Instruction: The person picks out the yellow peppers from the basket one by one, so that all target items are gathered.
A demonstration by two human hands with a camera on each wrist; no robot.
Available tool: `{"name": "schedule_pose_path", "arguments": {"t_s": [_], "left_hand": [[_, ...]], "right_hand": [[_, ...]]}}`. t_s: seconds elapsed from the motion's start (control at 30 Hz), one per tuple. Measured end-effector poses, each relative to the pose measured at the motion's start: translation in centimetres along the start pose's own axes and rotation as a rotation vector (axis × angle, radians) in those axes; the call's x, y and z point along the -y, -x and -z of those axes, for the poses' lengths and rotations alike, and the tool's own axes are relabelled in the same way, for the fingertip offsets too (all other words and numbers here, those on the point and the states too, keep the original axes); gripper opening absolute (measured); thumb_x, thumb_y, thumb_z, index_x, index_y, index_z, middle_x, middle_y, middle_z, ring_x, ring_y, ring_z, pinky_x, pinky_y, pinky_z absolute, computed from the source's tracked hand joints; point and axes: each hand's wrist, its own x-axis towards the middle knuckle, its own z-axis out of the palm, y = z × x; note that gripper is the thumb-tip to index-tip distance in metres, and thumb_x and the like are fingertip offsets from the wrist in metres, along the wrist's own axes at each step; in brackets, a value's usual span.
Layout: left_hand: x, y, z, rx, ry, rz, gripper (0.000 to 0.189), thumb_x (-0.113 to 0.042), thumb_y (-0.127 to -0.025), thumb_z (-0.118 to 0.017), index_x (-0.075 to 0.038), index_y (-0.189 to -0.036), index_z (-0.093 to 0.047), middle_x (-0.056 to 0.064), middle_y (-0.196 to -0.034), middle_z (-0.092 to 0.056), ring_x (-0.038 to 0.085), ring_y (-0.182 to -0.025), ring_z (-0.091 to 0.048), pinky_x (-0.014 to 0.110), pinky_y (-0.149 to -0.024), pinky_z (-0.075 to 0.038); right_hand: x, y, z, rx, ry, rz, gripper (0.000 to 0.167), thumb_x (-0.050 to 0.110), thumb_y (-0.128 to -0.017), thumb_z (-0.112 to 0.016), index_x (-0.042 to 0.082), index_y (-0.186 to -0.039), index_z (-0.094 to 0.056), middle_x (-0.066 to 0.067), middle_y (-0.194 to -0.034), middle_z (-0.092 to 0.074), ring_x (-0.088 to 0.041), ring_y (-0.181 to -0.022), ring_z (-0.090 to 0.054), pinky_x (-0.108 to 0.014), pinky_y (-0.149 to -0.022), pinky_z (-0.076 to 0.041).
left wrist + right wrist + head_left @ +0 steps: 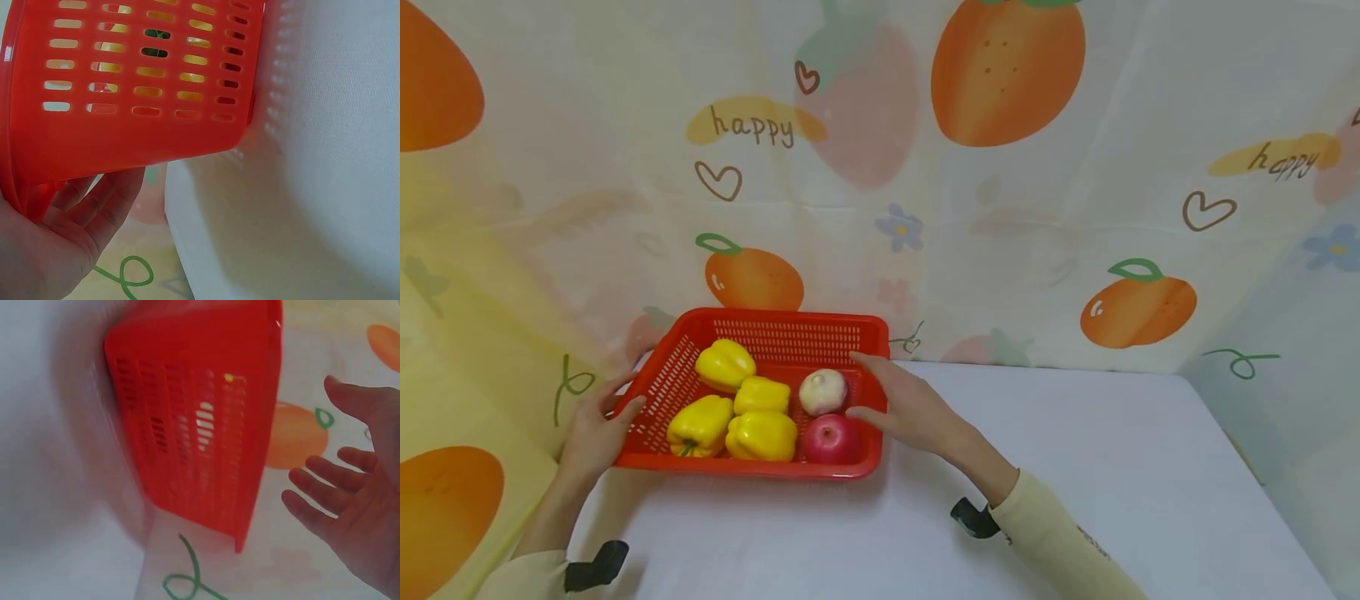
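While the left hand grips the rim at the left end of the red basket, its thumb lying at the top edge and its fingers on the outer side, the right hand is released, fingers and thumb spread. From the head view the right hand reaches over the basket's right end; the right wrist view shows a gap between its fingers and the rim, so no contact is recorded there.

The basket appears to rest on the white bench, near its back edge and left of centre. Inside, four yellow peppers occupy the left and middle. Toward the right end sit a white bulb, likely garlic, and in front of it a red round fruit, probably an apple. A printed cloth hangs behind.

For sound handling of the basket, the assessment is as follows: the right hand should take the right rim opposite the left, thumb over and fingers under, before any load is borne. Both ends should be kept level, as the round contents would probably roll. A one-sided pull would likely swing the basket askew.
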Motion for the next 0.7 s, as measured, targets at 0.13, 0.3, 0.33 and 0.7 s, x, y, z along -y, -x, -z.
{"name": "schedule_pose_path", "arguments": {"t_s": [0.13, 0.3, 0.33, 0.7], "left_hand": [[-0.2, 0.0, 0.0, -0.001, 0.005, -0.013, 0.052, -0.02, -0.103, -0.05, 0.002, -0.148, -0.037, 0.041, -0.121, -0.054, 0.002, -0.073, -0.057, 0.023, -0.058, -0.053], [0.1, -0.1, 0.0, 0.013, 0.002, -0.002, 0.053, -0.022, -0.103, -0.049, 0.003, -0.149, -0.035, 0.042, -0.122, -0.052, 0.008, -0.073, -0.06, 0.024, -0.058, -0.053], [0.1, -0.1, 0.0, 0.019, 0.001, 0.006, 0.054, -0.023, -0.103, -0.049, 0.002, -0.149, -0.034, 0.042, -0.123, -0.051, 0.011, -0.074, -0.061, 0.024, -0.058, -0.054], [0.4, -0.1, -0.1, 0.03, -0.005, 0.009, 0.055, -0.023, -0.104, -0.048, 0.002, -0.149, -0.033, 0.042, -0.123, -0.051, 0.02, -0.078, -0.064, 0.027, -0.058, -0.055]], "right_hand": [[0.7, -0.5, -1.4, 0.03, -0.017, 0.018, 0.075, 0.034, -0.086, -0.075, 0.016, -0.149, -0.038, -0.005, -0.146, -0.048, -0.022, -0.131, -0.047, -0.039, -0.092, -0.052], [1.4, -1.6, -2.9, 0.07, 0.008, 0.047, 0.07, 0.036, -0.086, -0.075, 0.016, -0.145, -0.043, -0.003, -0.142, -0.052, -0.019, -0.126, -0.05, -0.033, -0.094, -0.05], [1.6, -1.9, -3.2, 0.082, 0.016, 0.042, 0.07, 0.038, -0.086, -0.074, 0.016, -0.145, -0.044, -0.003, -0.141, -0.052, -0.018, -0.125, -0.052, -0.032, -0.094, -0.051], [4.9, -4.1, -6.1, 0.223, 0.28, 0.012, 0.073, 0.045, -0.081, -0.077, 0.019, -0.143, -0.05, 0.004, -0.132, -0.06, -0.01, -0.118, -0.055, -0.031, -0.094, -0.05]]}}
